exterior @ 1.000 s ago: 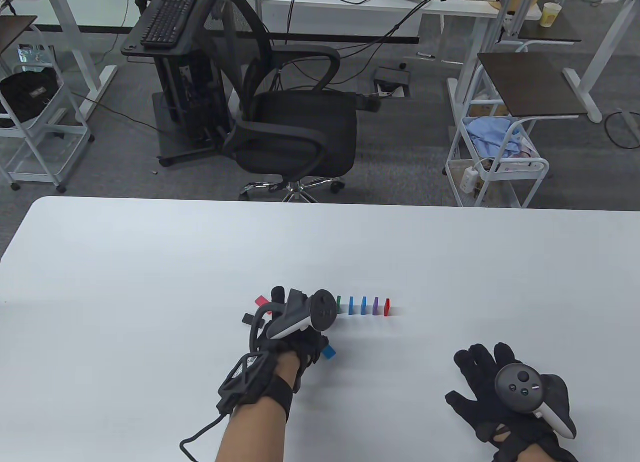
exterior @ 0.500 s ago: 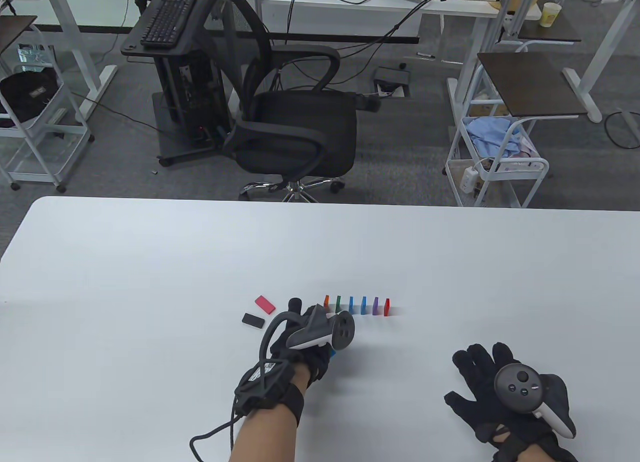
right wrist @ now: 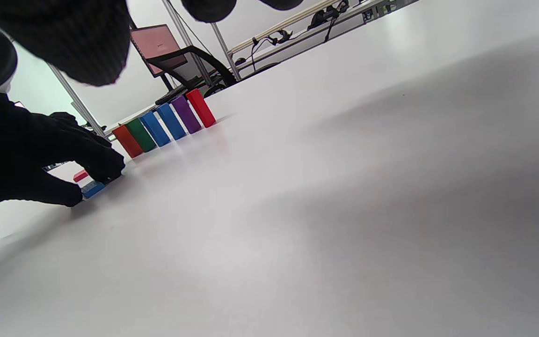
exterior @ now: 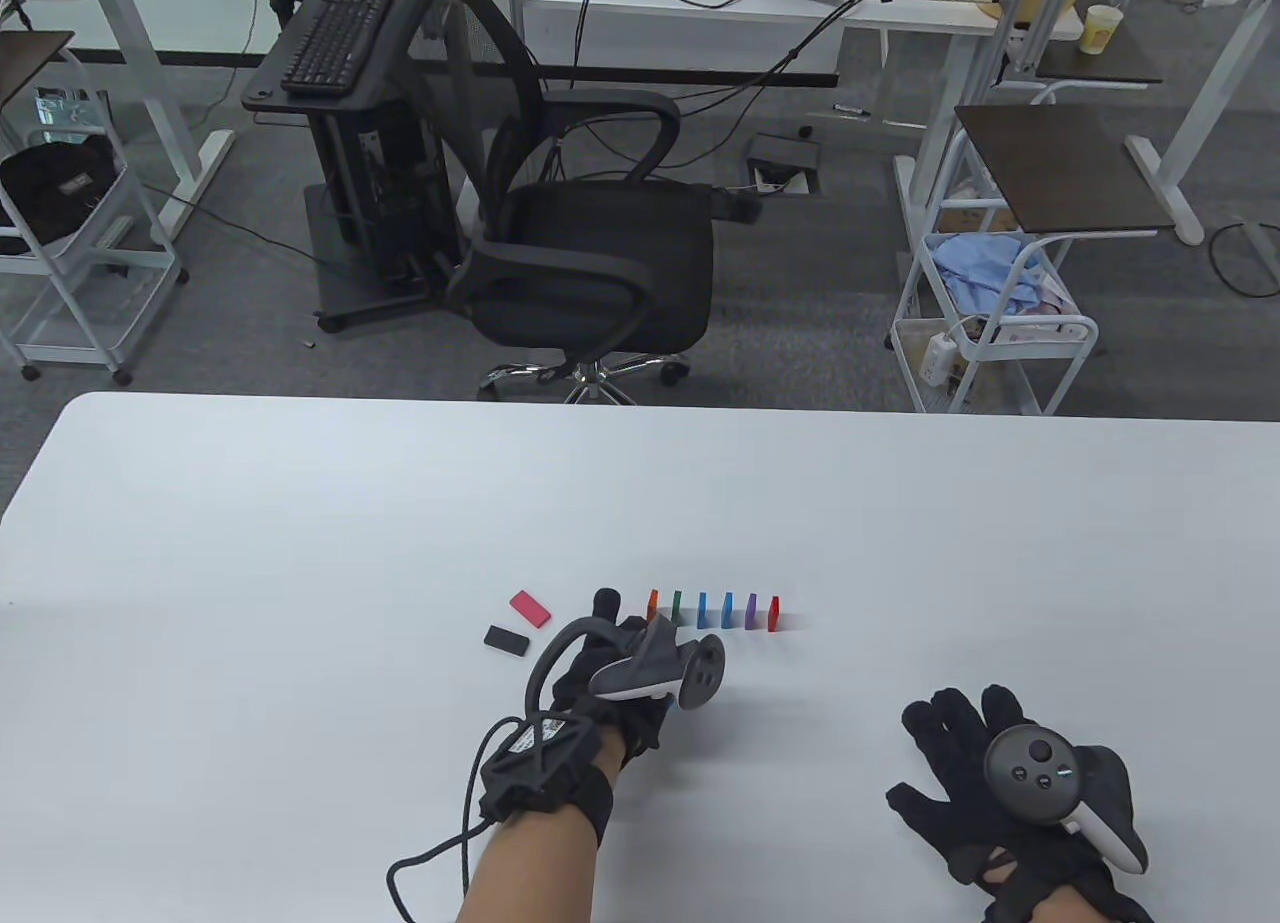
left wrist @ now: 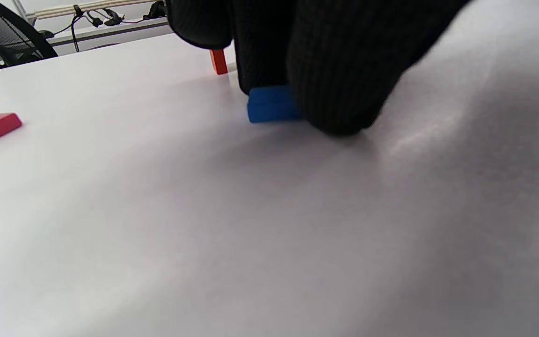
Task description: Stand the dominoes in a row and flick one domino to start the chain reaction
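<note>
Six dominoes stand in a row [exterior: 714, 610] on the white table [exterior: 300, 523], from orange [exterior: 653, 603] on the left to red [exterior: 774, 612] on the right; the right wrist view shows the same row [right wrist: 164, 124]. My left hand [exterior: 625, 653] sits just left of and in front of the orange one. Its thumb and fingers pinch a blue domino [left wrist: 269, 104] that lies flat on the table, also seen as the blue domino [right wrist: 93, 189]. My right hand [exterior: 960, 753] rests flat near the front right, holding nothing.
A pink-red domino [exterior: 530, 608] and a black domino [exterior: 506, 639] lie flat left of my left hand. A glove cable [exterior: 440, 853] trails from the left wrist. Beyond the far table edge stand an office chair [exterior: 590, 263] and carts.
My left hand moved right, off the pink-red and black dominoes, to the flat blue domino and closed its fingers on it. The right hand barely shifted.
</note>
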A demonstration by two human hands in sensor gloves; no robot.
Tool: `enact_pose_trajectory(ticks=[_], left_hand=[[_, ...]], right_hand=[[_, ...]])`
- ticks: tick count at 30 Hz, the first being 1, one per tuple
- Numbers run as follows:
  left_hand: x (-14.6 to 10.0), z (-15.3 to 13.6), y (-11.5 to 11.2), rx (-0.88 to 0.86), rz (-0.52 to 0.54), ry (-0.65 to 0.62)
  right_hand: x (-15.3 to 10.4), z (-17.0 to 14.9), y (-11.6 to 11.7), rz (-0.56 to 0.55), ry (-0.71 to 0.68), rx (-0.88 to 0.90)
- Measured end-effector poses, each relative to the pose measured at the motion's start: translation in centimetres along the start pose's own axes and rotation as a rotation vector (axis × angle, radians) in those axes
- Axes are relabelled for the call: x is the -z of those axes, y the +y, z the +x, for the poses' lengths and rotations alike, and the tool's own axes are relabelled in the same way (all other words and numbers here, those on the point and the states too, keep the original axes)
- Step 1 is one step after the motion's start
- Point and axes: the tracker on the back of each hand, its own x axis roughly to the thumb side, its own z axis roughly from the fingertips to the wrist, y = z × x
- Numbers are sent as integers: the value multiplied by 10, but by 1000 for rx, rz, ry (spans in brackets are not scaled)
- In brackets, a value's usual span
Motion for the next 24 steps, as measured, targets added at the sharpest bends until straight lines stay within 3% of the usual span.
enact_pose_trajectory(ticks=[12, 24], left_hand=[[-1, 7, 0, 74, -2, -6], [-16, -20, 2, -33, 9, 59]], right_hand=[[0, -1, 0, 0, 3, 3], [0, -1, 0, -2, -4, 8]])
